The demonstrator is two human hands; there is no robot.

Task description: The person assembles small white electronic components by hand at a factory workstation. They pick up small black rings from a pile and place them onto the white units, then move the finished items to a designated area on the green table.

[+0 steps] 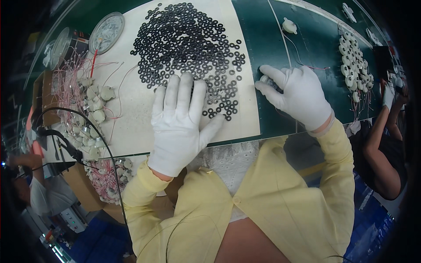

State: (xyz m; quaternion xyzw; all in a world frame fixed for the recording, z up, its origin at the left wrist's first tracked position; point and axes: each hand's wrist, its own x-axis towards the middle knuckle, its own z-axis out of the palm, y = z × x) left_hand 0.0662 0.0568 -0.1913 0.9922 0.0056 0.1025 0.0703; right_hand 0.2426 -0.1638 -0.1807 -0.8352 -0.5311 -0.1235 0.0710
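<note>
no packages, labels, signs or screens in view

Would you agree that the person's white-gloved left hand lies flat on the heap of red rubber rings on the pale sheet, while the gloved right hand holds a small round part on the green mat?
Not quite: in the head view the rubber rings are black, not red. The rest holds: the white-gloved left hand lies flat on their near edge on the pale sheet, and the gloved right hand holds a small round part on the green mat.

One head-worn fisheye looks steeply down, close over the green workbench [263,39], its edges bending.
</note>
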